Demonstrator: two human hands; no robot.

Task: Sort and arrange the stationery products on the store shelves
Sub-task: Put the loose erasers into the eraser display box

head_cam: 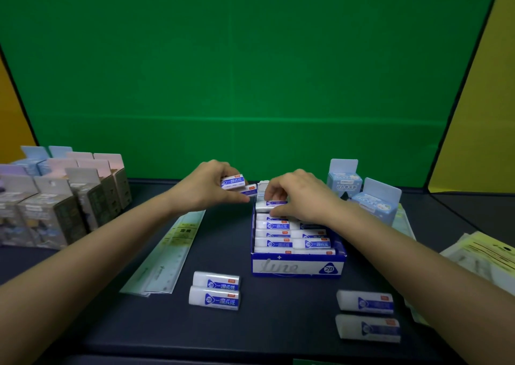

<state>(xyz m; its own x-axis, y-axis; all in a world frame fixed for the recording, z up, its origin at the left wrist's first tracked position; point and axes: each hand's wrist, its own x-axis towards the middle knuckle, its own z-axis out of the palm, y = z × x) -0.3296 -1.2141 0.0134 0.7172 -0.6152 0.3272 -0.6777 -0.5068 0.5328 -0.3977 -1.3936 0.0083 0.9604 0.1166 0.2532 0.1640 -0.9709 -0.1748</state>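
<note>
A blue and white eraser box (pixel 296 267) stands on the dark shelf, filled with several wrapped white erasers. My left hand (pixel 207 187) holds two erasers (pixel 237 186) just left of the box's far end. My right hand (pixel 299 197) is over the far end of the box, its fingers pinching one eraser (pixel 269 204) that lies on the top row. Two loose erasers (pixel 216 290) lie in front of the box to the left, and two more erasers (pixel 366 313) lie to the right.
Clear packaged rulers (pixel 167 256) lie left of the box. Rows of small upright product boxes (pixel 64 197) fill the left side. Two light blue packs (pixel 362 194) stand at the back right, and plastic-sleeved items (pixel 479 253) lie at the right edge. A green panel (pixel 250 71) backs the shelf.
</note>
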